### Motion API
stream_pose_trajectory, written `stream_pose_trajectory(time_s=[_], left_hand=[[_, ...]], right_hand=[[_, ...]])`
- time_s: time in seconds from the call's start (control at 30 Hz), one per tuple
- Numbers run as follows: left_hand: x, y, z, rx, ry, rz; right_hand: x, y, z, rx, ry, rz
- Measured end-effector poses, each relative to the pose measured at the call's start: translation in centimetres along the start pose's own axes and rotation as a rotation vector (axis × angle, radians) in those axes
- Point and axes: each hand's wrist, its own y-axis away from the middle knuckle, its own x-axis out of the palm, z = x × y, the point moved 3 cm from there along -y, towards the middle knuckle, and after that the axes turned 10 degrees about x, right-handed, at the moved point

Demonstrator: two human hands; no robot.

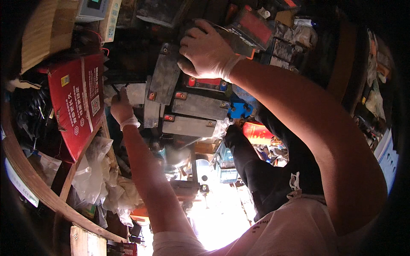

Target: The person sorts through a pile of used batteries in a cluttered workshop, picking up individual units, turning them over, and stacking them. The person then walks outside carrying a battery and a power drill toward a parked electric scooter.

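Note:
My right hand (208, 52), in a pale glove, reaches to the upper middle with its fingers bent and thumb lowered. Its fingertips are at the right edge of a long grey battery (165, 74) that lies at a slant; whatever is inside the curl is hidden. Further left, my gloved left hand (122, 110) is closed, one finger stretched upward beside a thin dark piece, and its grip is too dark to make out. Between and below the hands lie a second grey battery (200, 105) and a third one (188, 126), both with coloured terminals.
A red printed carton (79, 100) stands left of my left hand, with clear plastic bags (96, 170) below it. Beyond my right hand sits a red-topped battery (253, 27). A blue object (240, 110) and a red container (257, 133) are near my legs. Glare washes out the lower middle.

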Motion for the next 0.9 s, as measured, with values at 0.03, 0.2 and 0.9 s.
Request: stream_pose_trajectory(time_s=[0.03,0.2,0.9], left_hand=[[-0.1,0.2,-0.2,-0.052,-0.011,0.001],[0.6,0.0,0.2,-0.044,0.099,-0.07],[8.9,-7.8,8.7,0.021,-0.179,0.102]], right_hand=[[0.1,0.0,0.0,-0.004,0.019,0.017],[0.0,-0.1,-0.1,0.02,0.032,0.026],[0.3,0.1,0.1,0.01,0.114,0.039]])
